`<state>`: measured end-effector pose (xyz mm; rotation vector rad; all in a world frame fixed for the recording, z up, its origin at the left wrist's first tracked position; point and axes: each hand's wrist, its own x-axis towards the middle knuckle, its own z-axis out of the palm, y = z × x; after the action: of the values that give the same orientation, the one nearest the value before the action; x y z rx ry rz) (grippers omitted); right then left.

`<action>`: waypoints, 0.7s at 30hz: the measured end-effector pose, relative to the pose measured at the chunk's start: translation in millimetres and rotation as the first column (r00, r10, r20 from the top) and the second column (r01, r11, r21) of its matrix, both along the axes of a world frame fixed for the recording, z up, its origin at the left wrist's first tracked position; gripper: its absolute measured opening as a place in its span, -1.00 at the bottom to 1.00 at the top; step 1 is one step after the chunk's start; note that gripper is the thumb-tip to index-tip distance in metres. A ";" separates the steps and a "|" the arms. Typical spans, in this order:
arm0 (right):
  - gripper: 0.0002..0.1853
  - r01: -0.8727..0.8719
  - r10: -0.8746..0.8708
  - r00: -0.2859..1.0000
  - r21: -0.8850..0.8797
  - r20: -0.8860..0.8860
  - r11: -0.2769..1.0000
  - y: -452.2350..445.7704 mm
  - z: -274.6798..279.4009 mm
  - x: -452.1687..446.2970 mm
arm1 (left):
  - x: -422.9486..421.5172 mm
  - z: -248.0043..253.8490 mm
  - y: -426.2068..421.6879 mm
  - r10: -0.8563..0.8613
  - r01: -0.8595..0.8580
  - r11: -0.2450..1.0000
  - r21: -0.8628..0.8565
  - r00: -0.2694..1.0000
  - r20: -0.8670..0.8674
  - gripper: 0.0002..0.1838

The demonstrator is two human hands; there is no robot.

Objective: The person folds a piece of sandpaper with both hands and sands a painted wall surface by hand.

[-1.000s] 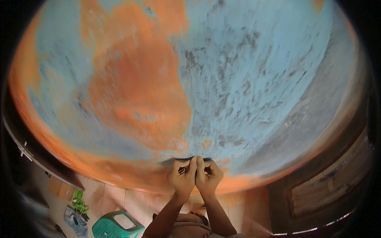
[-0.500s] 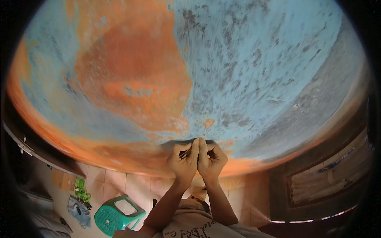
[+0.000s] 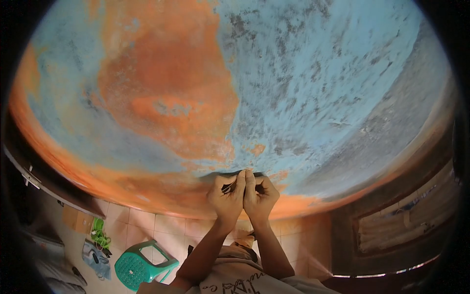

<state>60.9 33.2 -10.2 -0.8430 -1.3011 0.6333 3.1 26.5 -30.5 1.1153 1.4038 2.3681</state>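
Note:
Both hands are raised side by side against a large painted surface, patched in orange, light blue and grey. My left hand is closed in a pinch, with a thin, light strand or stick showing inside its curled fingers. My right hand is pinched in the same way, its thumb side touching the left. The fingertips meet at the lower middle of the surface, and whatever lies between them is too small to make out. A dark shadow lies behind the hands.
A green plastic stool stands on the tiled floor at lower left. Near it are a cardboard box, a bright green coiled item and a blue-grey cloth. A framed panel is at right.
The view has shifted, so the hands and the painted patches sit higher in the frame than one second ago. Both hands keep the same pinched pose, close together.

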 end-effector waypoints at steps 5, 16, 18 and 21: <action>-0.74 -0.005 0.005 1.000 -0.043 -0.001 0.999 -0.8 5.7 2.1 | -0.8 11.8 -6.7 0.003 -0.005 0.996 -0.094 1.000 -0.019 -0.78; -0.76 -0.024 0.024 0.997 0.007 0.068 1.000 3.2 1.5 6.9 | -0.4 5.5 -2.5 0.001 -0.001 0.998 -0.058 1.000 -0.002 -0.76; -0.77 -0.030 0.031 0.998 -0.011 0.063 0.999 4.5 -4.2 8.6 | 1.9 0.5 -0.4 0.009 -0.011 0.998 -0.054 1.000 -0.029 -0.77; -0.79 -0.039 0.038 0.997 0.000 0.069 0.999 2.2 0.6 2.7 | -2.9 1.4 -2.7 -0.009 0.010 0.996 -0.086 1.000 0.012 -0.78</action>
<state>63.6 35.4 -9.6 -0.8464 -1.3825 0.6384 0.2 23.8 -29.1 1.0818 1.4788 2.2802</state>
